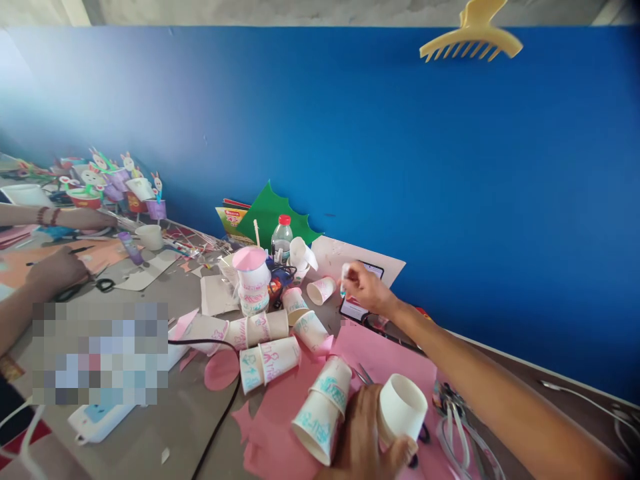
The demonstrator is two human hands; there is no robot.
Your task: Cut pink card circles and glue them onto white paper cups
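Note:
My left hand (361, 437) is at the bottom of the view, fingers wrapped round a plain white paper cup (401, 408) tipped on its side. My right hand (367, 288) is stretched out to the far side of the table, pinching a small white glue stick or marker (345, 276) just above a phone (361, 293). Between my hands lie several paper cups with pink and teal drawings (270, 360), some on pink paper (380, 363). A stack of cups with a pink paper top (251, 280) stands behind them.
A water bottle with red cap (282, 237) and green paper (273, 213) stand against the blue wall. Another person's hands (57, 270) work at the left near scissors (95, 287) and decorated cups (115, 183). A black cable (220, 420) crosses the grey table. White cables (460, 433) lie at right.

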